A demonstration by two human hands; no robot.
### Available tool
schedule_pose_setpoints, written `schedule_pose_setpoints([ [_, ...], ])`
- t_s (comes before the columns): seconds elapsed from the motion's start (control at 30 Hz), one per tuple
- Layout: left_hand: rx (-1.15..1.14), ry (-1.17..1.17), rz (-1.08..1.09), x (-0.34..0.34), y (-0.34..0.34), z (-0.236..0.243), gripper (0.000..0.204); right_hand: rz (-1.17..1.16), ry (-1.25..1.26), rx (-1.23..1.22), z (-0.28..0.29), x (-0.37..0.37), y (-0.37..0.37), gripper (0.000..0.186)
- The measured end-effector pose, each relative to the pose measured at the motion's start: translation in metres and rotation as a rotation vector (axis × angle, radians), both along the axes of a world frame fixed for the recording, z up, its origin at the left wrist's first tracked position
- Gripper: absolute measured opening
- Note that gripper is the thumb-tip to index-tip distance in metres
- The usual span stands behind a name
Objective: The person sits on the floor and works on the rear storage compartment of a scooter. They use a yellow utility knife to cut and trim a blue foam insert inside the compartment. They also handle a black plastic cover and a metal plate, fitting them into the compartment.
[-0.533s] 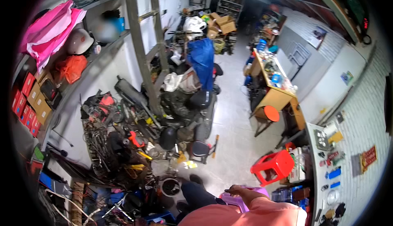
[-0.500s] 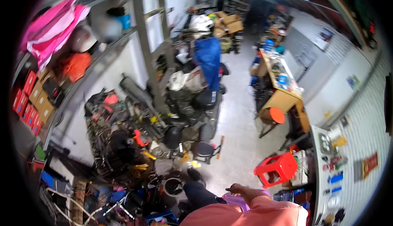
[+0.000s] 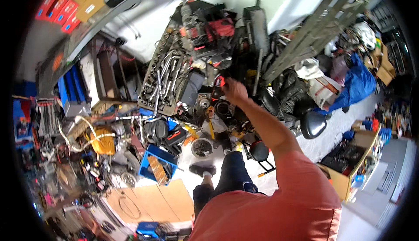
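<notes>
My right arm stretches forward over the pile of tools, and my right hand (image 3: 235, 92) is at a red-and-black tool (image 3: 219, 82). The hand looks compact, its fingers curled at the tool's red part; blur and the hand itself hide the fingertips. To the left of the hand lies a dark tray of sockets and wrenches (image 3: 163, 79), with a grey case (image 3: 191, 88) between them. A yellow-handled tool (image 3: 211, 128) lies below the hand, nearer my feet. My left hand is out of the picture.
By my feet stand a round bucket (image 3: 202, 147) and a blue crate (image 3: 146, 171). A black-seated stool (image 3: 259, 150) is on the right, with a black helmet-like shape (image 3: 313, 125) beyond. Upright metal posts (image 3: 305, 34) rise past the pile. Flattened cardboard (image 3: 150, 201) covers the floor at lower left.
My view has swung left and down toward the tool pile. My right arm, earlier low near the red plastic stool, now reaches out over the pile to the red-and-black tool.
</notes>
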State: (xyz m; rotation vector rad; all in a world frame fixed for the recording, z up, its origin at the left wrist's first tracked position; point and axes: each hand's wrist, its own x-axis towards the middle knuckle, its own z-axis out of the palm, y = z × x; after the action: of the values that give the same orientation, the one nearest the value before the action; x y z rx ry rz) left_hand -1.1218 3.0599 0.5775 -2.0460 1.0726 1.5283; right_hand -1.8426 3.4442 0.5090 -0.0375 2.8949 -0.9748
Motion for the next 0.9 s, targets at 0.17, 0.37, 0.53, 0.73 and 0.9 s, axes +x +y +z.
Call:
schedule_pose_setpoints([
  [0.17, 0.004, -0.03, 0.154, 0.007, 0.079, 0.015, 0.022, 0.525, -0.224, 0.627, 0.044, -0.086, -0.041, 0.038],
  [0.37, -0.035, -0.041, 0.358, 0.06, 0.127, 0.004, 0.029, 0.853, 0.025, 0.848, 0.013, -0.103, -0.024, 0.034],
  [0.53, -0.004, 0.098, 0.345, 0.061, 0.16, 0.002, 0.048, 1.16, 0.123, 0.997, 0.018, -0.122, -0.039, 0.033],
  [0.73, -0.039, 0.129, 0.417, 0.058, 0.18, 0.003, 0.051, 1.219, -0.154, 1.137, 0.048, -0.123, -0.039, 0.024],
  [0.9, -0.01, 0.001, 0.357, 0.039, 0.213, 0.02, 0.052, 1.078, -0.15, 1.071, 0.097, -0.098, 0.0, 0.028],
])
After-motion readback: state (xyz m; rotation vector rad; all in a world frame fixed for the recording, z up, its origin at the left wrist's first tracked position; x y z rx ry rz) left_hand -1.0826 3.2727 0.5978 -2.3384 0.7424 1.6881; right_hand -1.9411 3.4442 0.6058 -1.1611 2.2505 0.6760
